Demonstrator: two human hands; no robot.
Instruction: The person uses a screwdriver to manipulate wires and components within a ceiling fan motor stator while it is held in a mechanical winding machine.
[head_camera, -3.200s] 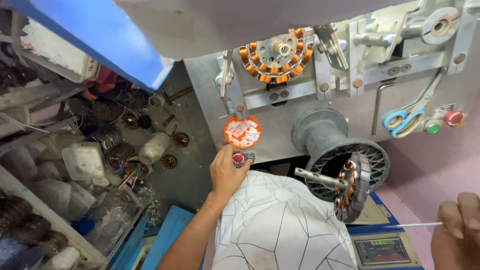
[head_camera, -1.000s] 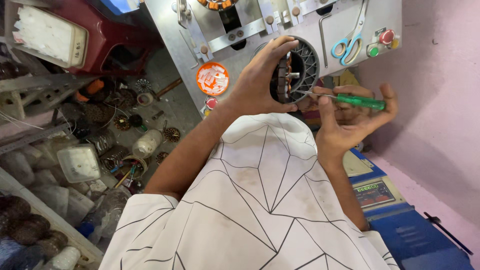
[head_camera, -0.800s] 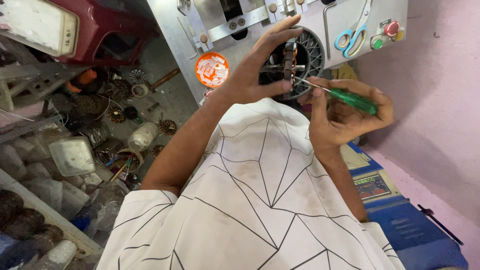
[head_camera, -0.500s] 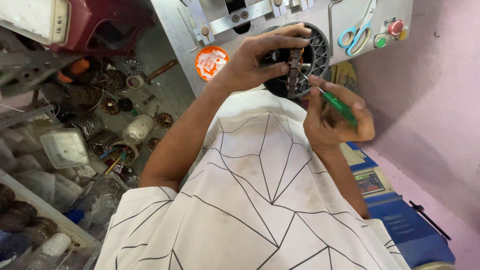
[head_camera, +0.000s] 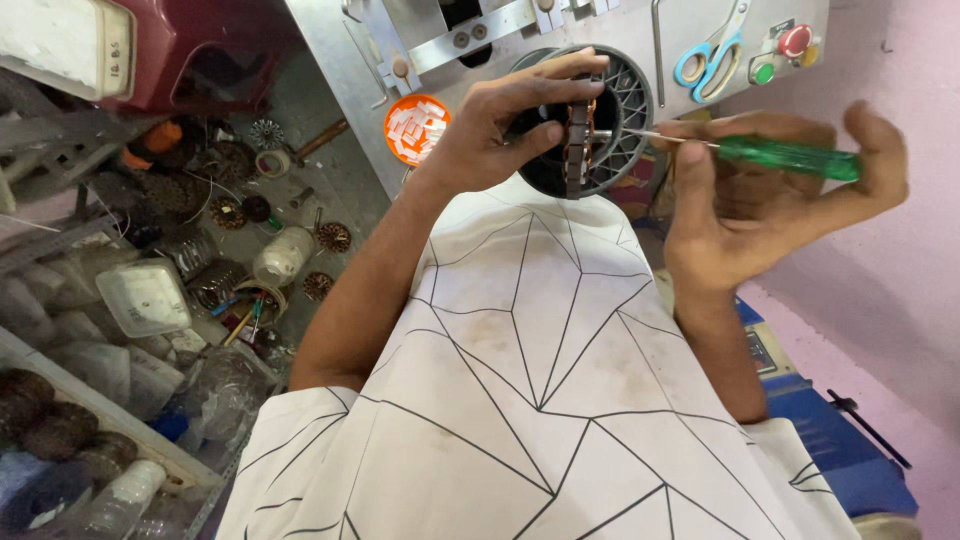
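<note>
My left hand (head_camera: 510, 120) grips a round stator with copper windings (head_camera: 578, 140), held edge-on in front of a black ribbed spool (head_camera: 622, 100) on the grey metal machine panel (head_camera: 345, 55). My right hand (head_camera: 760, 205) holds a green-handled screwdriver (head_camera: 785, 157). Its thin shaft points left, with the tip touching the stator's centre. Fingers of the right hand are spread loosely around the handle. A white shirt with black lines fills the lower middle of the view.
An orange dish of white pieces (head_camera: 416, 128) sits on the panel to the left. Blue-handled scissors (head_camera: 708, 60) and red and green buttons (head_camera: 780, 52) are at upper right. Cluttered floor with rotors, bottles and a white tray (head_camera: 146, 296) lies left. A blue box (head_camera: 830, 445) is at right.
The left hand moved from the orange dish to the spool and took the stator. The right hand brought the green screwdriver up to its centre, then straightened it level.
</note>
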